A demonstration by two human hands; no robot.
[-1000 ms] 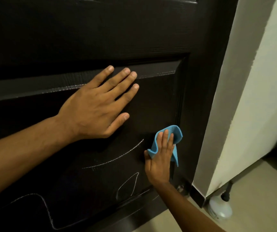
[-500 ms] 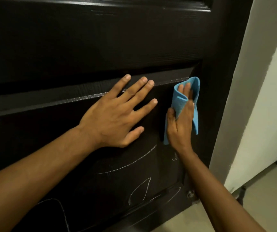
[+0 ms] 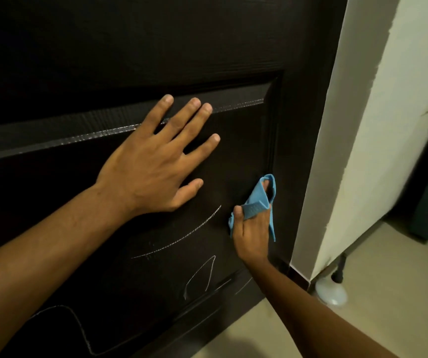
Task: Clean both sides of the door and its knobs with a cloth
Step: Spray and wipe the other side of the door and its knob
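Head view: dark brown panelled door [image 3: 104, 60] fills most of frame, white chalk-like scribbles [image 3: 182, 244] on its lower panel; left hand [image 3: 156, 169] flat on the panel, fingers [image 3: 189, 117] straight and spread, grasping nothing, tips over the panel's upper moulding; right hand [image 3: 251, 233] lower, near the panel's right edge, fingers clenched round a blue cloth [image 3: 259, 200], thumb pinning a fold, cloth pressed against the door surface beside the right moulding, a strip hanging down past the hand; cream wall [image 3: 375, 125] just right of door edge; beige floor [image 3: 375, 293] below; white plastic bottle [image 3: 330, 290] with dark top on floor at wall corner; knobs not in view.
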